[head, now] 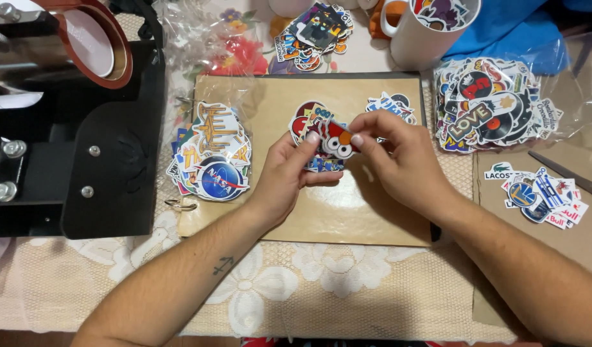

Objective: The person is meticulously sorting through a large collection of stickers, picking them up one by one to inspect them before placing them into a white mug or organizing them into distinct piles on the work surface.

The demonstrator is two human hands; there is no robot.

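Head view: black press machine far left, sticker pile beside it. Left hand cups a small sticker stack over the brown board; right hand pinches the top sticker, probably peeling. Bagged stickers right.

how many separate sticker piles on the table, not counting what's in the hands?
4. One pile left of the brown board, one bagged pile at right, a small pile at lower right, one pile at top centre. More may lie under the hands.
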